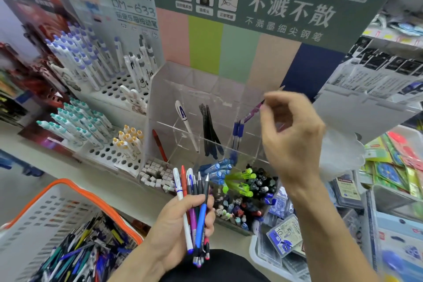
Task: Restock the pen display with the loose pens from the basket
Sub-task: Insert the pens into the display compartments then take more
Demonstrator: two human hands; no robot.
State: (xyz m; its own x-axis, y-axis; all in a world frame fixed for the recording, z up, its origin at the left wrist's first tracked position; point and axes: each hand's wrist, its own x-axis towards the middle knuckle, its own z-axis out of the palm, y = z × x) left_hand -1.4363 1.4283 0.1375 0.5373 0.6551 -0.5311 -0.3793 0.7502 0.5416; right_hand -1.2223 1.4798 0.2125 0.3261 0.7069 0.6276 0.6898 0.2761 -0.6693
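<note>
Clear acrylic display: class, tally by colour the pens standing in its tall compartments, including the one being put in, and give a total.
white pen: 1
red pen: 1
black pens: 3, overlapping, so approximate
blue-grip pens: 2
purple pen, pinched by the right hand: 1
Total: 8

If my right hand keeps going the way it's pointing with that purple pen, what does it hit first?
Probably the two blue pens in the clear display: the purple pen pinched by the right hand angles down toward them. Depth is unclear.
</note>
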